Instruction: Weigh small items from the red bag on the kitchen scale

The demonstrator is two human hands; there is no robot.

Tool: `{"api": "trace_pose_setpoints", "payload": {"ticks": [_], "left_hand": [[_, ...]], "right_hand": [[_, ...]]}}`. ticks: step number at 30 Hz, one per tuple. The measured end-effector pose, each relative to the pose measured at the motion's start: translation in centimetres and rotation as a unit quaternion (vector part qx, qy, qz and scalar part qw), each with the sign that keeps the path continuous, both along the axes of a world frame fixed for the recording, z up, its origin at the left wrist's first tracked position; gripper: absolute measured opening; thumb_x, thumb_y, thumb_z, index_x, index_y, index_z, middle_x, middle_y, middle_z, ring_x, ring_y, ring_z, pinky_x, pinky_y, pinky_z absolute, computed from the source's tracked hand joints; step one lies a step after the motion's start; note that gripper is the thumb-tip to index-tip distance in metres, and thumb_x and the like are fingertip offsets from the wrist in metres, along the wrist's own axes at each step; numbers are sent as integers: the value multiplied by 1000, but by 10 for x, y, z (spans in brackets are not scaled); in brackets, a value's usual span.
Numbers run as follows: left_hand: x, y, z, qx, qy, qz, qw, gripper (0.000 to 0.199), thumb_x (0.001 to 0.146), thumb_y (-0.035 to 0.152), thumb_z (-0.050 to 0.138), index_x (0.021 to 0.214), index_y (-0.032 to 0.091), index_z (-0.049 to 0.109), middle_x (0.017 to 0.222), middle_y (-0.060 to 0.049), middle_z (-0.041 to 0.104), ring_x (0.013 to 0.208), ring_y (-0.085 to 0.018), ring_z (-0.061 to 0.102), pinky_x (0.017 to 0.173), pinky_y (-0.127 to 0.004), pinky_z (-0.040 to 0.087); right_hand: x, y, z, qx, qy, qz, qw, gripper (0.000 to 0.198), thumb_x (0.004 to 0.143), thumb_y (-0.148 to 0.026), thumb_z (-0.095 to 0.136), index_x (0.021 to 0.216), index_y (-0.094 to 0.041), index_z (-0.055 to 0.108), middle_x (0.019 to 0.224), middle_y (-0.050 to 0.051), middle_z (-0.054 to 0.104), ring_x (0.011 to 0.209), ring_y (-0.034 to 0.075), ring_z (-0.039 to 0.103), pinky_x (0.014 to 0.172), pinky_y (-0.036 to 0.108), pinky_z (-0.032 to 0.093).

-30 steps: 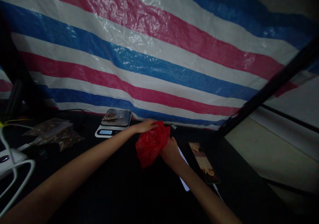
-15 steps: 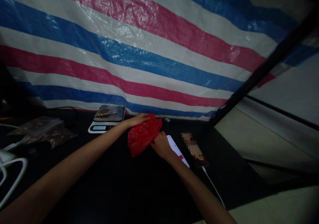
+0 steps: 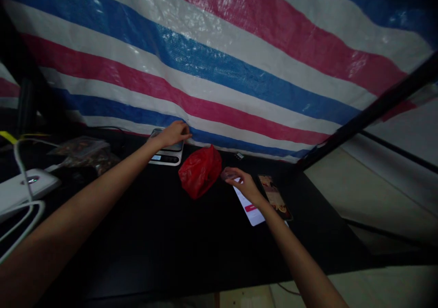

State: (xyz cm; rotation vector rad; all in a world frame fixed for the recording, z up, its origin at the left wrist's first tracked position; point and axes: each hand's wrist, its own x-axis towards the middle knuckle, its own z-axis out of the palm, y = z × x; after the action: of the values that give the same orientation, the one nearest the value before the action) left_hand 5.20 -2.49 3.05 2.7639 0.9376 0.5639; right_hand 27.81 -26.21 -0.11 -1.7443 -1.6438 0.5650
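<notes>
A crumpled red plastic bag point(image 3: 200, 173) rests on the dark tabletop between my two hands, touched by neither. My left hand point(image 3: 176, 133) hangs over the right side of a small digital scale point(image 3: 166, 158), its fingers loosely curled and nothing visible in them. Much of the weighing plate is covered by that hand and wrist. To the right of the bag, my right hand point(image 3: 242, 183) pinches a small translucent plastic piece point(image 3: 228, 174); its exact kind is unclear. Just below this hand lies a phone with a lit white screen point(image 3: 251, 213), partly hidden by the wrist.
A second phone point(image 3: 273, 196) lies farther right. Clear bags of brown bits point(image 3: 85, 150) sit at the left, near a white device point(image 3: 29, 187) with looped cables. A tiny dark object point(image 3: 238, 156) is by the striped tarp point(image 3: 219, 96) behind the table.
Both hands have let go of the red bag. My left hand moved left over the scale; my right hand shifted right and now holds the translucent piece. The camera view has turned slightly.
</notes>
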Motion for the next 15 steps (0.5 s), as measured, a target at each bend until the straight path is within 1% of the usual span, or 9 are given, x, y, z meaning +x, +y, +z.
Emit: {"api": "trace_pose_setpoints", "payload": {"ticks": [2, 4, 5, 7, 9, 12, 13, 15], "left_hand": [[-11, 8, -10, 37, 26, 26, 999, 44, 74, 46, 49, 101, 12, 56, 106, -12, 53, 104, -24, 44, 87, -33, 33], [-17, 10, -20, 39, 64, 52, 996, 55, 71, 48, 52, 114, 13, 48, 120, -14, 43, 112, -28, 37, 90, -38, 31], [-18, 9, -25, 33, 81, 56, 995, 59, 71, 49, 53, 117, 14, 46, 124, -15, 39, 114, -29, 34, 91, -40, 30], [-20, 7, -28, 18, 103, 48, 993, 57, 73, 48, 51, 118, 15, 45, 125, -14, 39, 116, -30, 32, 93, -42, 27], [-21, 8, -26, 7, 89, 32, 995, 55, 74, 47, 50, 120, 16, 44, 124, -13, 42, 116, -28, 34, 95, -41, 25], [-32, 18, -16, -9, 35, 11, 999, 63, 74, 47, 51, 127, 18, 34, 128, -11, 41, 117, -25, 34, 97, -36, 24], [-37, 23, -13, -19, 26, 9, 999, 66, 72, 46, 53, 128, 18, 33, 129, -11, 41, 118, -25, 34, 97, -36, 24], [-51, 32, -10, -64, 36, 9, 997, 63, 69, 44, 57, 124, 17, 40, 125, -10, 45, 116, -25, 39, 97, -35, 26]], "right_hand": [[4, -1, 9, 6, -1, -13, 1000, 37, 72, -36, 59, 106, -22, 56, 102, 5, 63, 86, 18, 59, 64, 26, 44], [4, 0, 19, 18, -11, -23, 1000, 38, 72, -36, 58, 107, -21, 56, 105, 6, 61, 90, 19, 57, 66, 27, 44], [2, 2, 25, 26, -19, -30, 999, 37, 73, -36, 57, 106, -20, 56, 107, 6, 61, 92, 20, 57, 68, 28, 45], [-4, 6, 35, 45, -40, -47, 997, 36, 74, -37, 55, 105, -19, 57, 109, 8, 60, 96, 21, 55, 70, 30, 45], [-13, 13, 42, 55, -59, -55, 995, 36, 74, -38, 54, 104, -19, 57, 109, 8, 59, 97, 21, 54, 70, 31, 45], [-27, 25, 46, 50, -84, -38, 995, 37, 74, -38, 53, 107, -21, 55, 110, 7, 59, 97, 21, 54, 68, 30, 46], [-32, 29, 46, 44, -95, -31, 994, 37, 74, -38, 53, 108, -21, 55, 110, 7, 59, 97, 21, 55, 67, 30, 46], [-42, 36, 46, 30, -123, -16, 992, 38, 75, -39, 53, 109, -22, 54, 110, 6, 59, 96, 21, 55, 68, 30, 46]]}}
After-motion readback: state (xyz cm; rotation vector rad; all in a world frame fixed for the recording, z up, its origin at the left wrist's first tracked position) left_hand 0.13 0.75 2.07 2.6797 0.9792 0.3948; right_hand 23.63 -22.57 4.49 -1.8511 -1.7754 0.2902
